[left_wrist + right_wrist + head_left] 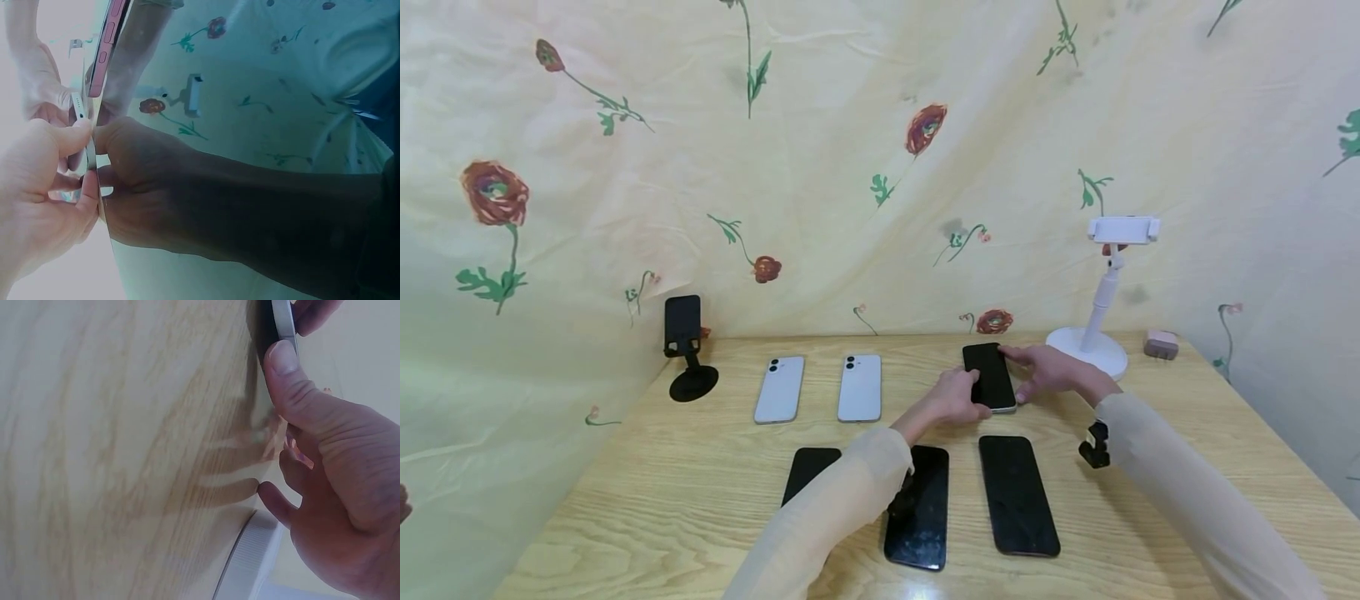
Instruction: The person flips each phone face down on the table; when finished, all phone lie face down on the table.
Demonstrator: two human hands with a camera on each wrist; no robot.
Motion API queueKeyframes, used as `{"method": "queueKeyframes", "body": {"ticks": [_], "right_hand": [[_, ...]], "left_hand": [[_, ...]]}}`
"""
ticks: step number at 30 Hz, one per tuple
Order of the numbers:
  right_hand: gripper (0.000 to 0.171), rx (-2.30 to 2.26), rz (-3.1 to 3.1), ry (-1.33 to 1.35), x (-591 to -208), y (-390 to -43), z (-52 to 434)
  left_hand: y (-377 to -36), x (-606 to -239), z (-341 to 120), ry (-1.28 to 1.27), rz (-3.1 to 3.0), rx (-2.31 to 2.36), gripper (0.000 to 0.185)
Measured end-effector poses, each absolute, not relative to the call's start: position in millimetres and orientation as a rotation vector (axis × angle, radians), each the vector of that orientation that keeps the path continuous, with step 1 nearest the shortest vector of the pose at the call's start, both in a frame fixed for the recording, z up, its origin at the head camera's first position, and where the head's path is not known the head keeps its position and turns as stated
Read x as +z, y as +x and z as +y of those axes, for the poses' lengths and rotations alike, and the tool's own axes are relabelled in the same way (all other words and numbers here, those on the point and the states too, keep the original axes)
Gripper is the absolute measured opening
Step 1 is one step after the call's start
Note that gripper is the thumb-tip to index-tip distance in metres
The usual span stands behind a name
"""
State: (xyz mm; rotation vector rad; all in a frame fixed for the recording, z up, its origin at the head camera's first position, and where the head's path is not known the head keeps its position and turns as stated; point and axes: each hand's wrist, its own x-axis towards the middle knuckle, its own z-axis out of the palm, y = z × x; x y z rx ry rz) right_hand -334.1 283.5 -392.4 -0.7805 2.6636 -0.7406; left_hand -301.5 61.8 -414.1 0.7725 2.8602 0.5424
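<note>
A smartphone [988,373], its dark screen facing up, is at the back right of the wooden table, between both hands. My left hand [953,398] holds it by the left side and the near end; in the left wrist view thumb and fingers pinch the phone's pale edge [92,157]. From the other side my right hand [1051,369] grips the phone's right edge. The right wrist view has the right thumb [284,357] pressed on the phone's rim [284,319], with the other fingers partly hidden behind the hand.
Two white phones [780,390] lie camera side up at the back. Several dark phones, one of them a black phone [1018,496], lie nearer, partly under the left sleeve. A black phone stand [693,382] is left, a white stand [1087,350] and a charger plug [1161,344] right.
</note>
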Motion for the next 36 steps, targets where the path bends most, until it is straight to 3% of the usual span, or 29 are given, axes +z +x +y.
{"method": "queueKeyframes", "body": {"ticks": [29,36], "right_hand": [[0.095,-0.833,2.632,-0.856,-378.1,-331.2,280.2],[0.093,-0.883,2.612,-0.902,-374.7,-329.6,276.5]], "left_hand": [[-305.8,-412.3,50.3,0.914,2.744,0.72,0.076],[-308.3,-409.8,47.4,0.92,2.715,0.779,0.086]]}}
